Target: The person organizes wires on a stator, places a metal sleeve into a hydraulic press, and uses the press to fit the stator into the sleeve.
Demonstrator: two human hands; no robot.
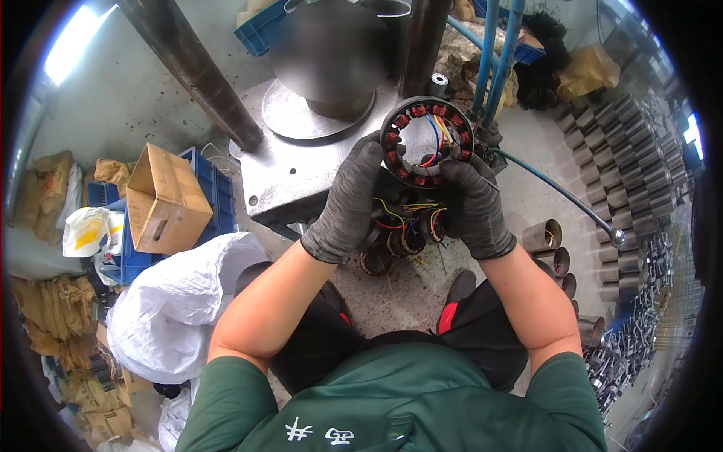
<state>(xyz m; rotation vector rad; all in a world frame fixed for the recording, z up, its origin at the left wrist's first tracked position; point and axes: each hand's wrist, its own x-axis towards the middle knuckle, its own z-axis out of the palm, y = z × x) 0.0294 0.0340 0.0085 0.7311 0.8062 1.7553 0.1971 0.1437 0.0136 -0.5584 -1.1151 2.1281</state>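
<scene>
I hold up a ring-shaped motor stator [402, 120] with red-copper coils, its open face toward me. Yellow, blue, red and white lead wires hang across its centre. My left hand [343, 197], in a dark grey knit glove, grips the left rim. My right hand [480, 205], gloved alike, closes on the lower right rim, its thumb by the wires. Below the hands, several more wound stators [409, 239] with coloured leads sit near the floor between my feet. Just beyond the stator stands a metal press table [290, 181] carrying a round plate [275, 113].
Dark steel columns [192, 71] rise from the press. A ball-ended lever [561, 190] sticks out at right. Metal cylinders [602, 188] stand in rows at far right, with several stator housings [544, 236] nearer. At left are a cardboard box [169, 200], blue crates [218, 192] and a white sack [162, 316].
</scene>
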